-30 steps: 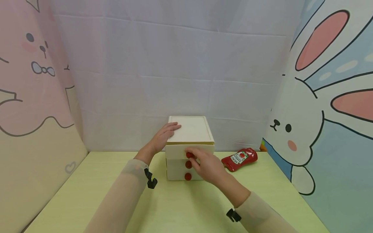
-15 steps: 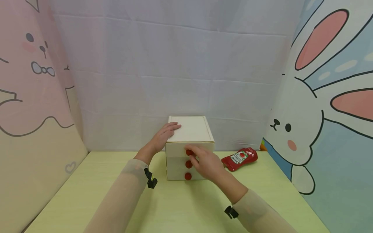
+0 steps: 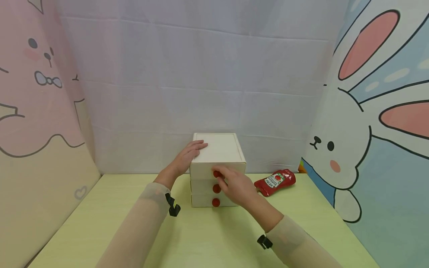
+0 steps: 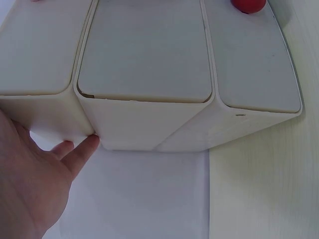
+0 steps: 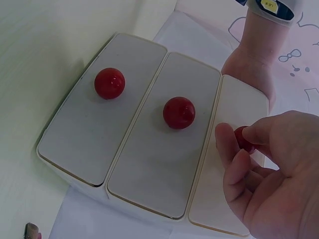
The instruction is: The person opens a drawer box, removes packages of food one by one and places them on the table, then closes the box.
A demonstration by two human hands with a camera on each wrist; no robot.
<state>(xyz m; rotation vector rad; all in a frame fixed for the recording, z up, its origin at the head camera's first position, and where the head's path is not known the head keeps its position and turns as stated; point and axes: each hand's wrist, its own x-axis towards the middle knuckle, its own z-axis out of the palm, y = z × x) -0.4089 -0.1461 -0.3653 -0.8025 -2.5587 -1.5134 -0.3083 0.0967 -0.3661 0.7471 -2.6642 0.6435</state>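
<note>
A small white drawer cabinet [image 3: 219, 147] stands on the table with three stacked drawers, each bearing a round red knob. My left hand [image 3: 186, 156] rests on the cabinet's top left edge, its fingers over the lid; in the left wrist view that hand [image 4: 37, 184] lies against the side wall. With thumb and fingers, my right hand [image 3: 239, 186] pinches the top drawer's knob [image 5: 244, 139]. All drawer fronts sit flush with the frame. Below it show the middle knob [image 3: 216, 188] and the bottom knob [image 3: 216, 202].
A red Heinz ketchup pouch [image 3: 275, 182] lies on the pale green table [image 3: 194, 238], right of the cabinet. A white cloth backdrop [image 3: 201, 74] hangs behind. Cartoon-printed panels stand at the left [image 3: 40, 123] and right [image 3: 385, 167].
The top drawer, slightly out one second ago, has slid back into the cabinet as my right hand moved inward with its knob. My left hand has stayed on the cabinet.
</note>
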